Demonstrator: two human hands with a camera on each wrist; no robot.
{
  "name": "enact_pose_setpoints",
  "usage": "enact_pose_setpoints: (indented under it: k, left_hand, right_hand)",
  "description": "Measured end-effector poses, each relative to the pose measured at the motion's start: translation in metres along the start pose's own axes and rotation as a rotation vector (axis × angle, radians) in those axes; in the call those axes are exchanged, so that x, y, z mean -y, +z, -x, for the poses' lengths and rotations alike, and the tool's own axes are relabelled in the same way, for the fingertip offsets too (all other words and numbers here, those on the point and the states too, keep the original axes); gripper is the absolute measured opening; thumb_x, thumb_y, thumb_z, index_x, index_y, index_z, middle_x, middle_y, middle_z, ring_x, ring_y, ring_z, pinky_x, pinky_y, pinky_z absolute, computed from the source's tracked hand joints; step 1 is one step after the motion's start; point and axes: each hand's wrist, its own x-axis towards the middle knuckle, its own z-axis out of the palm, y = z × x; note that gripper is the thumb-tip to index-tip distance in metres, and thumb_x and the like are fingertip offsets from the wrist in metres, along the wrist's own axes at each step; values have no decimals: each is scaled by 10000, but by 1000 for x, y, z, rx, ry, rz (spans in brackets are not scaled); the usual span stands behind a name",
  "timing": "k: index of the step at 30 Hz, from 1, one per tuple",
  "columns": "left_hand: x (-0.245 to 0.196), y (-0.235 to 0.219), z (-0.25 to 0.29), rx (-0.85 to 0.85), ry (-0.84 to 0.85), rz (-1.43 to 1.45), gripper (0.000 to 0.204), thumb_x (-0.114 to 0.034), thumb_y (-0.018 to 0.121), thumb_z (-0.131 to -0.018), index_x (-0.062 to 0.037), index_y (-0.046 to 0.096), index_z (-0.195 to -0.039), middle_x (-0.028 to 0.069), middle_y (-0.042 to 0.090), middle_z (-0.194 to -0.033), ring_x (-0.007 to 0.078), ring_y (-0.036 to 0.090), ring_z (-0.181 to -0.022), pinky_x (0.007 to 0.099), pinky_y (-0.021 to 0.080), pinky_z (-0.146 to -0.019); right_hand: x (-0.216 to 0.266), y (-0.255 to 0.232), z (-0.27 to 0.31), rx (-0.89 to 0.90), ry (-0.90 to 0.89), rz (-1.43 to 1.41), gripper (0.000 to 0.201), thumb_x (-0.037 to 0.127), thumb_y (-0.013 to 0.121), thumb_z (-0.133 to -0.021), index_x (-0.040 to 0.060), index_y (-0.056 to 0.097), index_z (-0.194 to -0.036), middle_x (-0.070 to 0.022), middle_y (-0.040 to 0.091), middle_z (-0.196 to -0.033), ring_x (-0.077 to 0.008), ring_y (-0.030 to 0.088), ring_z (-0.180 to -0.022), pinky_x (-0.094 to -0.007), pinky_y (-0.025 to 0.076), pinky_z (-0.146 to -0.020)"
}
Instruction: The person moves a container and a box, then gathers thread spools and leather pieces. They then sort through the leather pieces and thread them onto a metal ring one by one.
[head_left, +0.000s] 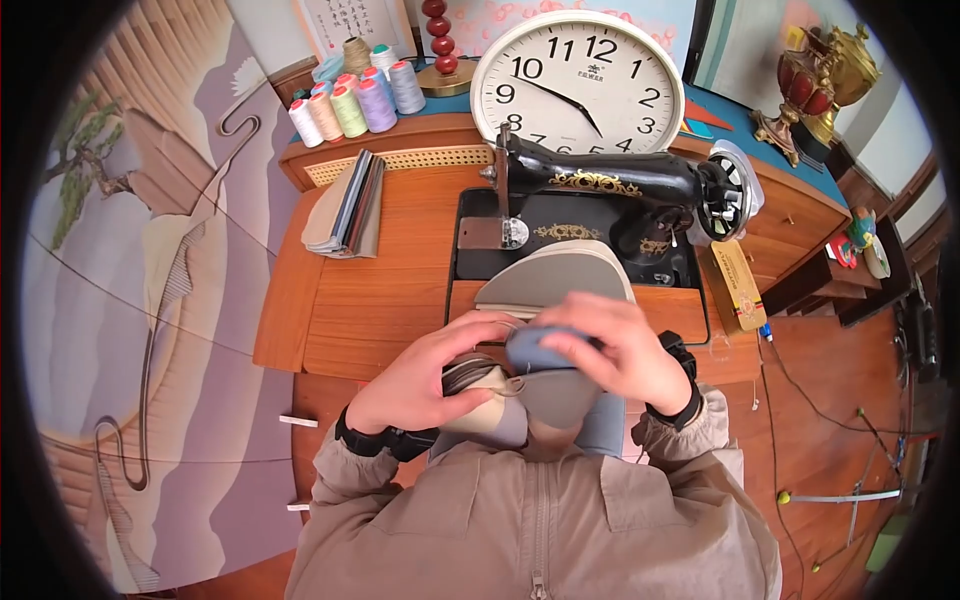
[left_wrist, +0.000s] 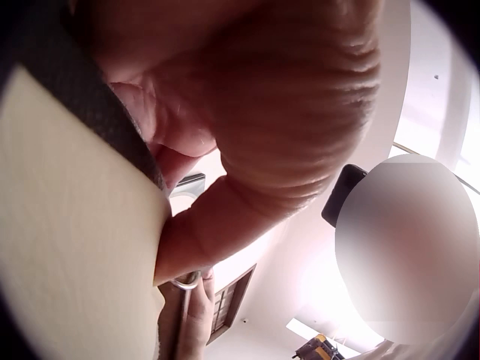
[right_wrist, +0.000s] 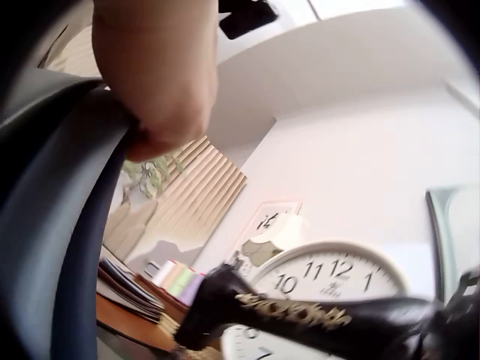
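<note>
Probably the main risk is that the swatch bundle (head_left: 507,418) slides down or fans out of order, because it is held over the lap, close to the front edge of the bench (head_left: 380,320), and its leaves are not squared together. The left hand (head_left: 425,378) curls round this bundle, with the thumb on its near side; the right hand (head_left: 612,350) pinches the blue-grey swatch (head_left: 540,350) between thumb and fingers. A thin metal ring (left_wrist: 186,283) shows beside the left thumb, so a leaf that is pulled sideways could catch there and bend at its edge. If the thumb loosens, the lower leaves may drop first.

As for direction, the blue-grey swatch lies crosswise, its visible long axis running roughly from left to right. The grey swatch (head_left: 560,402) just below it points its rounded end to the person. The larger grey swatch (head_left: 555,280) turns its rounded end away, toward the sewing machine (head_left: 600,178); its near part is hidden, so I cannot tell its full long axis.
</note>
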Motion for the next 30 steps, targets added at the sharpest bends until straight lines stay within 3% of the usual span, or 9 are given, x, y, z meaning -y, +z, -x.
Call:
enact_pose_setpoints:
  k: [5,10,12,15,17,20,26,29,30]
  left_hand:
    - [0,-4,4,-7,-3,-134,651,9,699,-784,-24,484,-1397,158,452,-1449,253,432,-1359,368,420,-1042]
    - [14,0,18,-289,1,211,685,63,693,-772,-30,473,-1413,152,395,-1482,244,398,-1390,342,424,-1042]
    - [12,1,20,-335,-44,284,687,53,707,-773,-17,469,-1413,161,385,-1483,255,390,-1397,347,425,-1046]
    - [15,0,22,-356,-23,312,694,38,722,-771,-9,466,-1414,164,386,-1479,266,387,-1400,364,407,-1067]
    - [20,-1,25,-324,38,280,684,34,722,-768,-13,475,-1404,175,396,-1473,281,386,-1400,388,384,-1092]
    - [18,-9,36,-252,82,183,671,42,715,-766,-14,483,-1393,186,412,-1464,291,392,-1397,401,368,-1104]
    - [23,-15,53,-219,75,184,664,43,705,-778,-22,478,-1399,191,416,-1464,288,410,-1379,396,383,-1086]
    - [21,-13,48,-212,74,202,649,35,692,-789,-27,478,-1399,164,433,-1463,274,427,-1368,382,401,-1072]
    - [21,-14,47,-219,87,205,634,31,679,-795,-31,482,-1395,140,453,-1458,269,442,-1361,374,412,-1069]
  right_hand:
    - [-2,-11,2,-329,6,379,193,37,711,-847,1,667,-1031,-126,581,-774,-298,601,-652,-360,484,-577]
    - [-21,-40,5,-852,50,566,157,16,679,-897,-16,679,-1051,-130,669,-886,-223,634,-724,-302,502,-662]
    - [-19,-42,2,-875,0,681,222,-12,692,-858,5,695,-1079,-108,656,-857,-230,622,-716,-312,506,-658]
    - [-34,-27,-4,-618,-276,996,420,-2,746,-723,64,712,-1137,-59,621,-804,-212,591,-682,-330,487,-605]
    - [-48,5,-15,-375,-198,922,348,104,768,-755,82,701,-1096,-37,570,-800,-209,595,-716,-345,488,-627]
    - [-78,47,-5,73,109,542,259,240,679,-901,36,675,-1062,-124,648,-917,-342,630,-832,-428,515,-741]
    - [-38,34,-12,9,238,77,327,156,593,-949,24,620,-1248,-166,659,-1158,-351,622,-1090,-392,488,-953]
    - [-7,44,-18,282,156,-576,669,136,712,-841,-24,436,-1430,-145,505,-1434,-267,435,-1374,-424,268,-1167]
    - [1,48,-19,307,178,-533,676,135,764,-812,-6,467,-1403,-127,565,-1332,-268,497,-1300,-405,322,-1134]
